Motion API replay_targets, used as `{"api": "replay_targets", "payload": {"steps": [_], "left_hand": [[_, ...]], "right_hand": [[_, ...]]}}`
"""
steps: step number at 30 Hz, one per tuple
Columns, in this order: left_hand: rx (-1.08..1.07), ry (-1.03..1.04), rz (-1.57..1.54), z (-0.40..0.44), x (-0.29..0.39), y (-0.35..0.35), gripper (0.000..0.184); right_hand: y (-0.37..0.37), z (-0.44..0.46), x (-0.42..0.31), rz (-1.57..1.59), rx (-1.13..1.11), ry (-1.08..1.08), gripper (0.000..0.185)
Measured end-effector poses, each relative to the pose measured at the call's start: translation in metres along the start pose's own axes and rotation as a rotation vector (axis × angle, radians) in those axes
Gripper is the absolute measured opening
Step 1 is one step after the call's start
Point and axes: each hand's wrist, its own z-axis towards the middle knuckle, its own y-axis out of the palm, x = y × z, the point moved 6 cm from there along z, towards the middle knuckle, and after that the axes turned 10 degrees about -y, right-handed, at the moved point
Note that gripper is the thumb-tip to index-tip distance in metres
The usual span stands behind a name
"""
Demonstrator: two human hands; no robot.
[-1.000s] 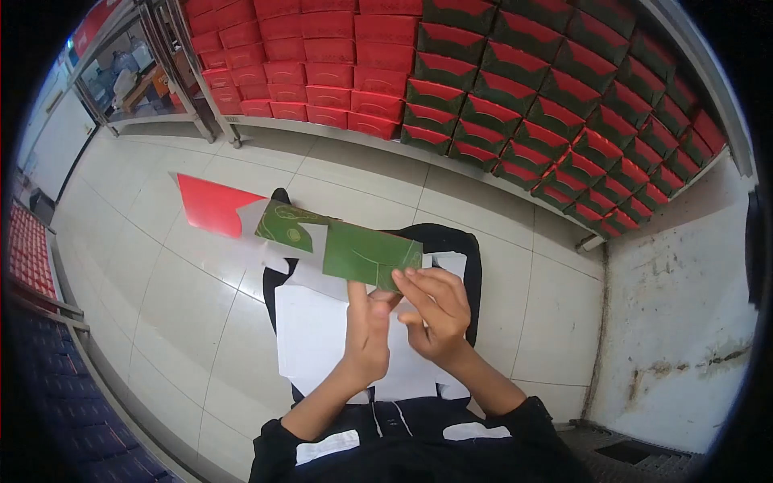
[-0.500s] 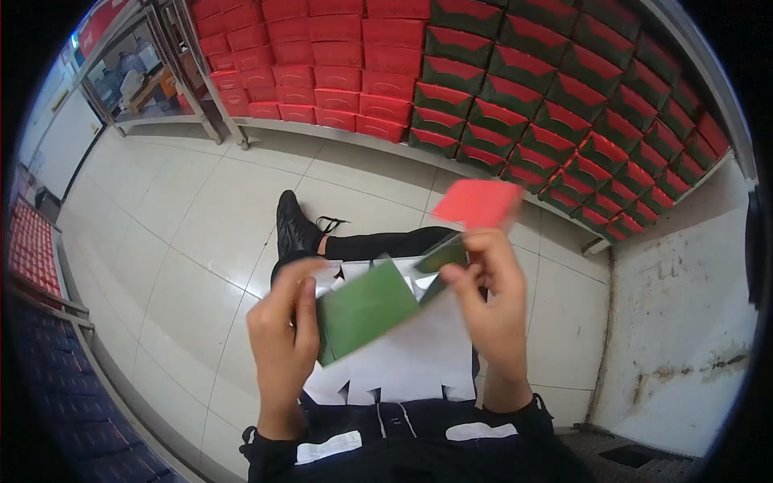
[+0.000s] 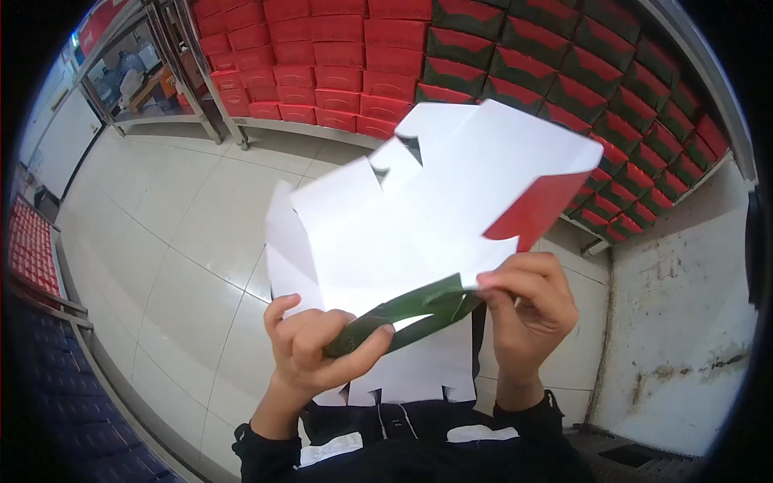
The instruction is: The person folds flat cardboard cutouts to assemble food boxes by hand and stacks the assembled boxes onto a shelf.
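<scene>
A large cardboard sheet [image 3: 394, 217], white inside with cut flaps, is held up in front of me. Its near edge is folded into a green strip [image 3: 411, 308], and a red flap [image 3: 538, 211] shows at its right. My left hand [image 3: 322, 342] grips the strip's left end, fingers curled round it. Thumb and fingers of my right hand [image 3: 531, 310] pinch the sheet's right corner beside the strip. Another white sheet [image 3: 419, 377] with notched edges lies on my lap, partly covered by the held one.
Stacked red boxes [image 3: 338, 76] and green-and-red boxes [image 3: 523, 68] fill the shelf ahead. More red boxes [image 3: 34, 249] and dark blue boxes [image 3: 72, 386] stand at the left. A stained wall [image 3: 684, 322] is at the right, tiled floor [image 3: 193, 201] between.
The green and red piece has been turned and opened out, so its white inside now shows. My hands have moved apart to its two near corners. The view has shifted slightly.
</scene>
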Motion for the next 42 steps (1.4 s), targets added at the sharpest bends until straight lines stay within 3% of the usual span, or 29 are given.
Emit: {"api": "replay_targets", "payload": {"steps": [3,6,7,8,11,13,14,15,17,19,20,22,23,24,25,26,28,29,30,32,33,34,36,38,40,42], "left_hand": [[-0.238,0.067,-0.076,-0.001,-0.001,0.013,0.038],[-0.073,0.255,-0.098,-0.007,-0.002,0.012,0.043],[-0.045,0.28,-0.128,-0.006,-0.006,0.01,0.05],[-0.038,0.274,-0.122,-0.005,-0.004,0.008,0.05],[-0.105,0.141,-0.124,-0.003,0.001,0.004,0.052],[-0.066,0.18,0.327,-0.004,0.003,0.006,0.069],[-0.063,0.175,0.335,-0.007,-0.001,0.009,0.069],[0.092,-0.124,0.133,-0.009,-0.026,0.003,0.079],[0.254,-0.414,-0.067,-0.014,-0.068,-0.002,0.092],[0.215,-0.585,-0.729,-0.015,-0.11,0.006,0.107],[0.126,-0.632,-1.009,-0.019,-0.116,0.018,0.098],[-0.133,-0.759,-1.104,-0.033,-0.126,0.029,0.068],[-0.133,-0.76,-1.104,-0.032,-0.126,0.03,0.068],[-0.233,-0.692,-0.992,-0.027,-0.121,0.033,0.05],[-0.329,-0.623,-0.877,-0.023,-0.114,0.037,0.032],[-0.328,-0.621,-0.877,-0.018,-0.109,0.036,0.032],[-0.39,-0.457,-0.65,0.001,-0.085,0.033,0.014],[-0.422,-0.4,-0.542,0.008,-0.073,0.033,0.009],[-0.424,-0.399,-0.545,0.012,-0.066,0.037,0.009],[-0.599,-0.391,-0.494,0.012,-0.052,0.052,0.01],[-0.647,-0.328,-0.52,0.014,-0.045,0.058,0.01],[-0.655,-0.323,-0.524,0.015,-0.041,0.063,0.01],[-0.762,-0.485,-0.692,0.011,-0.037,0.079,0.01],[-0.725,-0.445,-0.641,0.015,-0.032,0.082,0.01],[-0.869,-0.589,-0.658,0.013,-0.031,0.086,0.011],[-0.882,-0.634,-0.628,0.013,-0.029,0.088,0.011]], "right_hand": [[0.022,-0.001,0.003,0.244,-0.355,-0.117,0.022],[0.038,-0.009,0.018,0.383,-0.462,0.0,0.018],[0.038,-0.013,0.016,0.358,-0.489,-0.062,0.032],[0.041,-0.014,0.011,0.359,-0.496,-0.069,0.032],[0.061,-0.03,-0.006,-0.026,-0.613,-0.388,0.069],[0.063,-0.034,0.022,0.023,-0.529,-0.408,0.068],[0.058,-0.033,0.038,0.063,-0.446,-0.43,0.067],[0.052,-0.032,0.063,0.237,-0.418,-0.238,0.068],[0.044,-0.039,0.108,0.623,-0.309,0.063,0.078],[0.035,-0.053,0.132,0.667,-0.309,0.18,0.08],[0.035,-0.066,0.146,0.703,-0.309,0.301,0.083],[0.041,-0.088,0.173,0.75,-0.235,0.319,0.079],[0.048,-0.092,0.184,0.877,-0.234,0.447,0.074],[0.056,-0.089,0.186,1.003,-0.231,0.576,0.07],[0.057,-0.085,0.187,0.846,-0.209,0.639,0.065],[0.063,-0.079,0.181,0.847,-0.208,0.637,0.065],[0.052,-0.065,0.176,0.321,-0.057,0.563,0.066],[0.04,-0.042,0.141,-0.081,-0.081,0.248,0.058],[0.033,-0.03,0.122,-0.085,-0.08,0.25,0.058],[0.034,-0.012,0.07,0.174,-0.242,-0.034,0.045],[0.032,-0.006,0.057,0.17,-0.237,-0.023,0.045],[0.04,-0.001,0.045,0.196,-0.368,-0.008,0.037],[0.046,0.001,0.045,0.219,-0.499,0.007,0.029],[0.05,-0.003,0.053,0.345,-0.634,-0.001,0.023],[0.048,-0.005,0.047,0.248,-0.546,-0.016,0.02],[0.044,-0.013,0.042,0.149,-0.453,-0.015,0.018]]}}
